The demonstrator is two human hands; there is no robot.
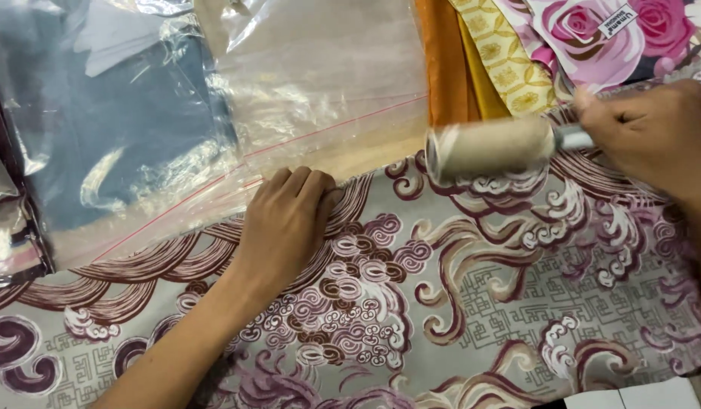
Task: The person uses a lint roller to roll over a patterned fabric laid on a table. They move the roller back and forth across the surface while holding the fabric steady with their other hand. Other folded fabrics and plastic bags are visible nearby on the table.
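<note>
A grey satin cloth (472, 303) with maroon and pink swirl patterns lies spread across the lower part of the view. My left hand (286, 223) rests flat on its upper edge, fingers curled down and pressing the fabric. My right hand (649, 136) grips the grey handle of a lint roller (490, 148), whose beige cylinder lies on the cloth's upper edge, pointing left.
Clear plastic zip bags (320, 83) lie at the upper left, one over a blue-grey fabric (131, 129). Folded orange and yellow patterned cloths (479, 60) and a pink rose-print fabric (608, 38) sit at the top right.
</note>
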